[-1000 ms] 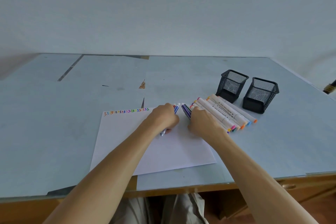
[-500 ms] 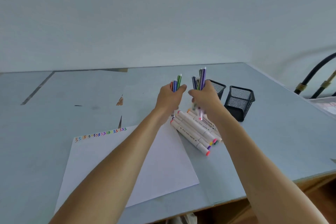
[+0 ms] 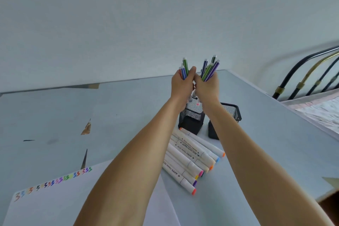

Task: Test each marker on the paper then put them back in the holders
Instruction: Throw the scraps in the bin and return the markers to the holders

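Fingers of both hands clench bundles of thin markers (image 3: 185, 69) upright above the left mesh holder (image 3: 191, 118)

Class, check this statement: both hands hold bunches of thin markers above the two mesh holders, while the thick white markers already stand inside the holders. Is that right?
Not quite. The head view shows the thick white markers lying in a row on the table in front of the mesh holders, not inside them. The rest holds: the left hand and right hand grip bunches of thin markers above the holders.
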